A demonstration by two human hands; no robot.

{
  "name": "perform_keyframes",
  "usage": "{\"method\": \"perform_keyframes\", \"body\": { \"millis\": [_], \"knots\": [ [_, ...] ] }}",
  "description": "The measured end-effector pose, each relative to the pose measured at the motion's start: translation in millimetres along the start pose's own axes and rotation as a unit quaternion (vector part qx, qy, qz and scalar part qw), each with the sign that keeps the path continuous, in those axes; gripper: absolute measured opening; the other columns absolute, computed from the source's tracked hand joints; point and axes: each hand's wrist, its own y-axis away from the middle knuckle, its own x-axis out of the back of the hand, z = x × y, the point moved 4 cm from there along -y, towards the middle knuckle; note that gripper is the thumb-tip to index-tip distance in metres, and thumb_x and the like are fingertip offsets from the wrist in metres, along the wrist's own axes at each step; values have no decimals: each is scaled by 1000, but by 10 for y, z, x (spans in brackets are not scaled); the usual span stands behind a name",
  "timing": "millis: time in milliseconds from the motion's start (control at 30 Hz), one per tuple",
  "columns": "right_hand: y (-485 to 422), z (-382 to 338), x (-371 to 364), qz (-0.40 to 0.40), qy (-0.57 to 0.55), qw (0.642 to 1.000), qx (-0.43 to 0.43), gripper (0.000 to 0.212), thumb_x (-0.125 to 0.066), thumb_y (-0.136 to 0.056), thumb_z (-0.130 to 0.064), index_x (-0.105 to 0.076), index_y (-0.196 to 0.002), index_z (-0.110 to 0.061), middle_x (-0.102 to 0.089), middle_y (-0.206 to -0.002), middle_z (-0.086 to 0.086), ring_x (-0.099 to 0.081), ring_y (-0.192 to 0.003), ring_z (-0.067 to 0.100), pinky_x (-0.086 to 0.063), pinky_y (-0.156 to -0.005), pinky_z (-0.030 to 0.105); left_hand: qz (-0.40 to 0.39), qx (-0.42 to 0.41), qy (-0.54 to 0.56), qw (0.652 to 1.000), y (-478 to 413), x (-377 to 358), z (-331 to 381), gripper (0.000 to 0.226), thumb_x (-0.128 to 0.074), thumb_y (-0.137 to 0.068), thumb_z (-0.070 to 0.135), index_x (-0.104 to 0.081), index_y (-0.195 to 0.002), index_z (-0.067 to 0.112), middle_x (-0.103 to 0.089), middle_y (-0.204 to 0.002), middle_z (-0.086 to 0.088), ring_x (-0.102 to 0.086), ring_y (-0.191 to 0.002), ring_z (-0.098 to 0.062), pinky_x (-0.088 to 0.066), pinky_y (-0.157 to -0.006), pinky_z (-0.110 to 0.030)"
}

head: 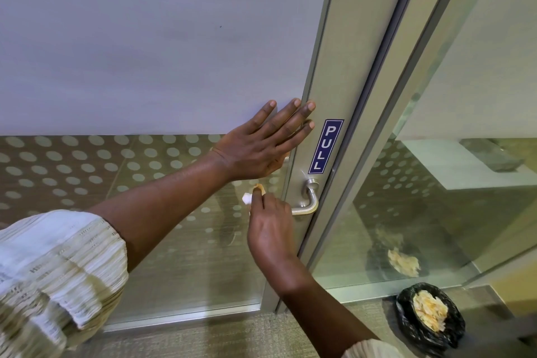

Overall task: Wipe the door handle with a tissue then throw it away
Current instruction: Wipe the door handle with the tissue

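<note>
Our right hand [271, 227] has its fingers curled round a white tissue [246, 198]. A small wad of it pokes out past the knuckles on the left. The hand sits over the free end of the handle [308, 197] and hides the lever's tip, so we cannot tell whether the tissue touches the metal. The rest of the handle is brushed steel. It comes out of its round base and bends down and left towards our fingers.

Just above, our left hand [261, 145] lies flat against the door [145, 38] and holds nothing. Its fingers are straight and a little spread, and the fingertips reach the edge of the metal frame [334, 52]. The thumb side is nearest the right hand, with a narrow gap between the two. A pale ribbed sleeve [58, 264] covers the left arm down to about the elbow.

The door is frosted above and clear with rows of pale dots below. On the frame, right above the handle's base, a blue sign [325, 146] reads PULL from top to bottom.

To the right stands a fixed pane [436, 183]. In front of it, well apart from the handle, a bin [405, 309] lined with a black bag sits on the floor [232, 340]. Yellowish scraps [430, 311] lie in the bin, and the pane reflects it dimly.
</note>
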Motion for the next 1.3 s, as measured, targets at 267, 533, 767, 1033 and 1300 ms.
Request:
{"method": "perform_keyframes", "body": {
  "millis": [267, 533, 767, 1033, 1300],
  "knots": [
    [-107, 205, -101, -16, 49, 993, 109, 30, -36, -106, -27, -56, -119, -9, -69, -97, 11, -61, -84, 31, -37, -87, 46, 5, 4, 4, 1000, 15, -19, -16, 70, -43, -102, 31, -29, -166, 5, -25, -172, -21, -25, -159, -38, -10, -130, -54],
    [188, 1182, 212, 54, 83, 977, 190, 50, -75, -85, -12, -61, -133, -15, -68, -121, 8, -55, -117, 27, -27, -114, 57, 3, 2, 15, 1000, 27, -37, -8, 69, -42, -105, 32, -27, -166, 5, -23, -172, -21, -23, -159, -38, -10, -130, -54],
    [35, 1354, 648, 101, -126, 987, -4, 12, -74, -89, -10, -74, -97, -2, -66, -104, 12, -62, -93, 27, -49, -78, 36, -1, -4, 16, 1000, 42, -62, -11, 69, -40, -108, 35, -23, -167, 5, -18, -173, -23, -16, -160, -40, -6, -130, -54],
    [-74, 1487, 679, 105, -198, 963, -151, 15, -63, -90, -9, -56, -96, -21, -63, -86, -1, -59, -77, 15, -41, -61, 27, 6, -1, 12, 1000, 35, -48, -11, 69, -45, -107, 34, -27, -166, 5, -21, -172, -23, -20, -159, -40, -7, -130, -54],
    [20, 1100, 430, 39, -145, 982, -111, 32, -59, -90, -11, -67, -121, -15, -63, -99, 8, -61, -82, 25, -36, -67, 25, 11, -3, 2, 1000, 27, -37, -10, 70, -46, -106, 35, -27, -166, 5, -21, -172, -22, -23, -159, -39, -10, -130, -54]
  ]
}}
